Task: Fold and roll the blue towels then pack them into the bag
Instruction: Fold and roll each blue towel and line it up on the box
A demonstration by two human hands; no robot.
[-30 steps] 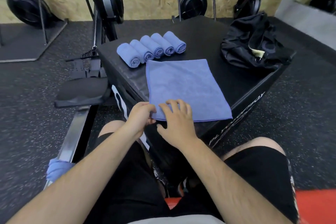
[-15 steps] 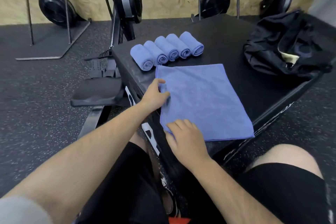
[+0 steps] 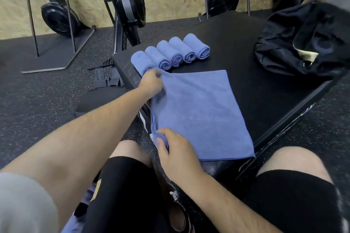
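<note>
A flat blue towel (image 3: pixel 198 113) lies spread on the black box (image 3: pixel 265 89) in front of me. My left hand (image 3: pixel 151 83) pinches its far left corner, right beside the nearest roll. My right hand (image 3: pixel 176 149) grips the near left corner, with the cloth bunched under its fingers. Several rolled blue towels (image 3: pixel 174 55) lie side by side in a row at the box's far left. The black bag (image 3: pixel 295 43) sits open at the box's right end, a pale lining showing inside.
Rowing machines with black flywheels (image 3: pixel 130 0) stand on the dark rubber floor against the chipboard wall. A rower's seat and foot straps (image 3: pixel 108 79) lie just left of the box. My knees in black shorts flank the box's near corner.
My left hand slid up the towel's left edge from the near corner to the far corner and took hold of it. My right hand now grips the near corner. The camera shifted closer.
</note>
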